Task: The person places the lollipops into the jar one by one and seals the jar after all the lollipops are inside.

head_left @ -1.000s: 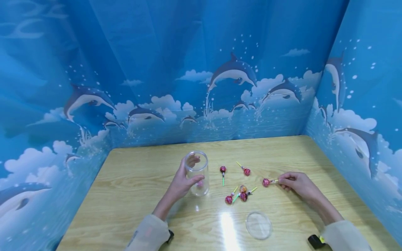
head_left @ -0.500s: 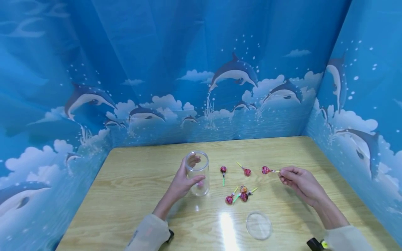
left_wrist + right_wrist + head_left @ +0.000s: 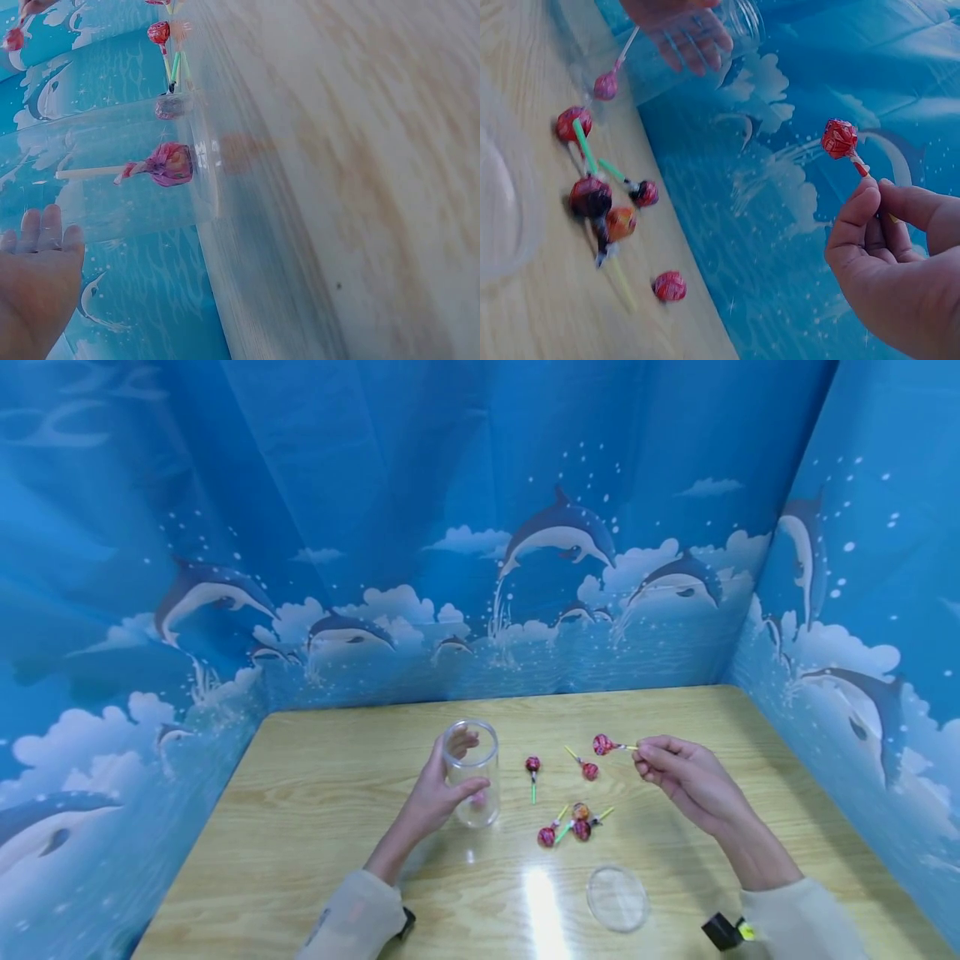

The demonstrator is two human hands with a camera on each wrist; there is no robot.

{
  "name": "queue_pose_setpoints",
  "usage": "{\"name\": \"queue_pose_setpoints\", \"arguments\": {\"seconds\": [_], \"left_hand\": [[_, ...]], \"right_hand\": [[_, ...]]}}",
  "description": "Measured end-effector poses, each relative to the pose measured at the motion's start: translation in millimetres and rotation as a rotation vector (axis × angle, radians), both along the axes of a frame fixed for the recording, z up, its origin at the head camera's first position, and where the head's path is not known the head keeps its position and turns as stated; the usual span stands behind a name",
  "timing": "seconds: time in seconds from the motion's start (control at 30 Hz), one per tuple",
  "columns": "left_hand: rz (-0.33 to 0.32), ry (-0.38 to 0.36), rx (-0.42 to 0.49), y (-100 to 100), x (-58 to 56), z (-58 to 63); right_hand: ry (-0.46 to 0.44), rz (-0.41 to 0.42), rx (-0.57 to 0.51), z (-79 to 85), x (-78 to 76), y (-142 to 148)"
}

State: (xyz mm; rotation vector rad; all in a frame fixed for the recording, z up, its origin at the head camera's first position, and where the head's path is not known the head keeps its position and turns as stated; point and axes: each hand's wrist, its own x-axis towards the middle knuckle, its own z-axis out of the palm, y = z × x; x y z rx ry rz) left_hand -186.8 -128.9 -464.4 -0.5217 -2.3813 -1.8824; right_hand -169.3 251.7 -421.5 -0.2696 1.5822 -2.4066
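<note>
My left hand [image 3: 435,789] grips a clear plastic jar [image 3: 480,777] from its left side, thumb in front and fingers behind. The jar stands upright and lidless on the table. Inside it a pink-wrapped lollipop [image 3: 171,163] stands head down with its white stick up. Between thumb and fingertips, my right hand [image 3: 690,781] pinches the yellow stick of a red lollipop [image 3: 602,744], raised above the table with its head pointing left. In the right wrist view the held lollipop [image 3: 840,139] shows a red wrapper.
Between the hands lie several loose lollipops, among them a dark red one [image 3: 532,764], a red one [image 3: 590,772] and a small cluster with an orange one [image 3: 581,812]. A round clear lid [image 3: 617,899] lies near the front. Dolphin-print curtains [image 3: 375,635] border the table [image 3: 315,835].
My right hand has lifted the red lollipop off the table and carried it left and away from me. My left hand and the jar have stayed in place.
</note>
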Motion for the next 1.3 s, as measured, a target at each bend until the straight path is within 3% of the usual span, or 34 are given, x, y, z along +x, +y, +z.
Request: {"name": "queue_pose_setpoints", "arguments": {"seconds": [0.57,1.07,1.3], "left_hand": [[-0.015,0.016,0.008,0.5,1.0,1.0],[-0.014,0.002,0.012,-1.2,1.3,1.5],[-0.032,0.032,0.025,-0.5,-0.7,-0.4]], "right_hand": [[-0.017,0.073,0.032,29.8,-17.6,-70.7],[-0.037,0.141,0.015,36.3,-33.1,-115.7],[-0.049,0.162,0.007,38.8,-40.4,-131.5]]}}
